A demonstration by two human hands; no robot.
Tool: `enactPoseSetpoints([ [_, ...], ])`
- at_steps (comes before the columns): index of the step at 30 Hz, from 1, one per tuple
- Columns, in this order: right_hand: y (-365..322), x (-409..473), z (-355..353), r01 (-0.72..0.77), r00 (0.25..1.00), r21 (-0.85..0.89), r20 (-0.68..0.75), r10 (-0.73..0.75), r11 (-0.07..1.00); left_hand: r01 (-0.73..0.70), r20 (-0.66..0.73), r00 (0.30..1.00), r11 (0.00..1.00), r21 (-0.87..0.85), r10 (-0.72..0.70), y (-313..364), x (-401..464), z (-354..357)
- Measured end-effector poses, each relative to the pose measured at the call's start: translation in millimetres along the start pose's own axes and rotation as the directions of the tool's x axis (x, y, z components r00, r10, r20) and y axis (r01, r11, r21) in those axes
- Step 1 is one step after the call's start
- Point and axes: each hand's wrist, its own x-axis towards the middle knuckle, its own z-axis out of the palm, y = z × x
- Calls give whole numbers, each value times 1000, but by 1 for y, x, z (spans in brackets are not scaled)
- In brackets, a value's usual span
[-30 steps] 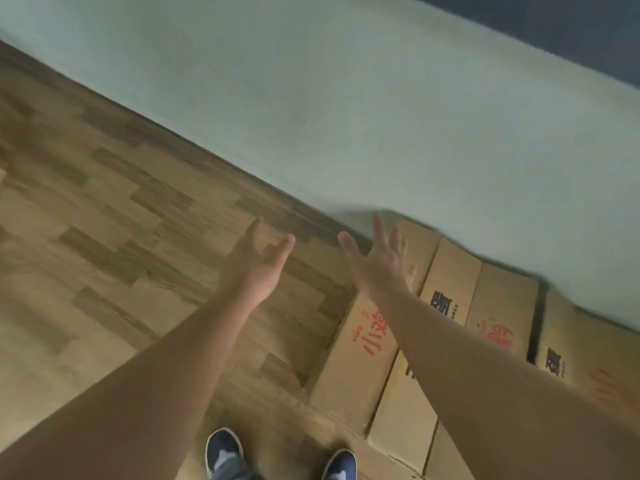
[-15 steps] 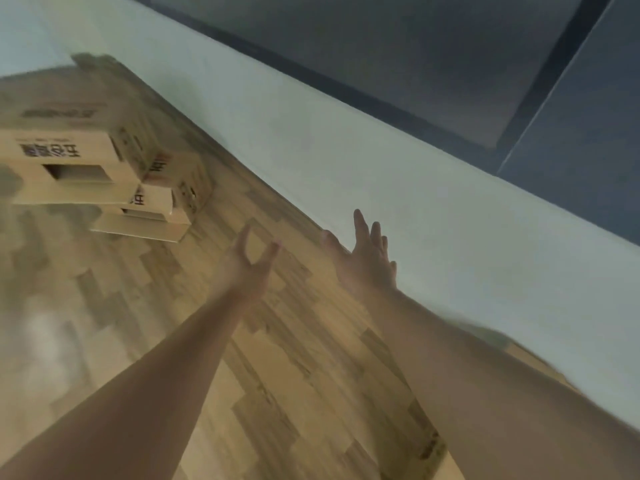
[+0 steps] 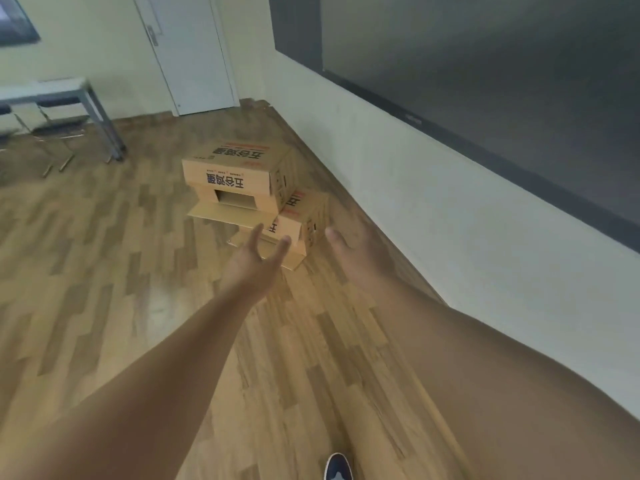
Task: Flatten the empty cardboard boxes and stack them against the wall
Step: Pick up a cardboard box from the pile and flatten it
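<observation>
Two unflattened cardboard boxes sit on the wooden floor near the pale wall. The large box has dark blue print and an open flap at its front. A smaller box leans beside and below it, closer to the wall. My left hand reaches forward, fingers apart and empty, just short of the smaller box. My right hand is also stretched out, open and empty, to the right of that box. Neither hand touches cardboard.
A white door stands at the far end. A grey table with metal legs is at the far left. A long dark panel runs along the right wall. My shoe shows at the bottom edge.
The view has swung left, away from the flattened boxes against the wall, and up toward the two standing boxes. Both empty hands have stayed stretched out and now point at those boxes.
</observation>
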Motion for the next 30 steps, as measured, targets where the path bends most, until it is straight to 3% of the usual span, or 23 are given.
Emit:
enactPoseSetpoints([
  [18, -154, 295, 107, 155, 964, -57, 225, -139, 986, 196, -110, 974, 980, -45, -200, -44, 296, -81],
  [30, -223, 499, 222, 51, 960, -121, 279, -15, 991, 267, -88, 953, 942, -203, -290, -84, 551, -105],
])
